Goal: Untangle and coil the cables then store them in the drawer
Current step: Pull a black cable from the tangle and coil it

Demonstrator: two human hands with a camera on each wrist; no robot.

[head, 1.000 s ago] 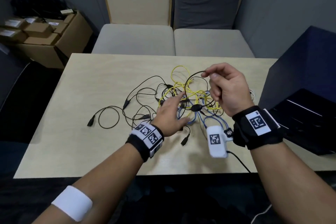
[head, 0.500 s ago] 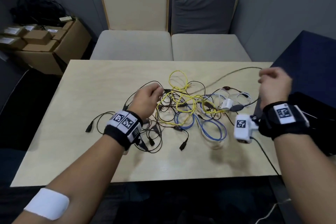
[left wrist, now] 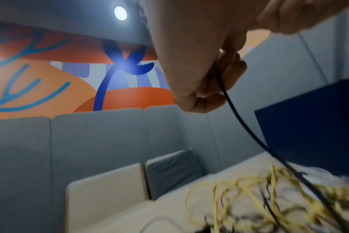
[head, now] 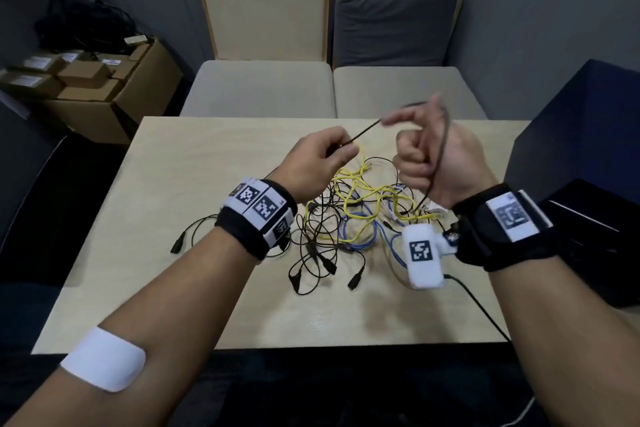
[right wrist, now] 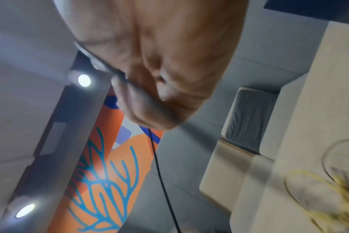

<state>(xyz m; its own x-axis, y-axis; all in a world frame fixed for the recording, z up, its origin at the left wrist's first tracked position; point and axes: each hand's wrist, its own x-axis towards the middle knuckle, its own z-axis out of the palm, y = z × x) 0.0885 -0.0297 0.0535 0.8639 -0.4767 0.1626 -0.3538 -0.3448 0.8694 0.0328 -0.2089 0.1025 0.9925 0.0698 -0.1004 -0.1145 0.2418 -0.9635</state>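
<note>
A tangle of yellow (head: pixel 360 191), blue (head: pixel 363 236) and thin black cables (head: pixel 311 253) lies on the light wooden table (head: pixel 180 204). Both hands are raised above it, holding one black cable (head: pixel 363 130) stretched between them. My left hand (head: pixel 322 156) pinches it with curled fingers. My right hand (head: pixel 429 149) is curled into a fist; the cable loops over it and drops along the palm (head: pixel 437 163) into the pile. In the left wrist view the black cable (left wrist: pixel 239 119) runs from the fingers down to the blurred yellow cables (left wrist: pixel 249 197). In the right wrist view it (right wrist: pixel 161 181) hangs below the fist.
A dark blue cabinet (head: pixel 581 135) with an open dark drawer (head: pixel 595 236) stands at the table's right edge. Two beige seats (head: pixel 329 90) sit behind the table. Cardboard boxes (head: pixel 90 87) are stacked on the floor at the far left.
My right hand came back from the far right to above the pile, looping the black cable over itself. My left hand rose off the tangle and took hold of the same cable.
</note>
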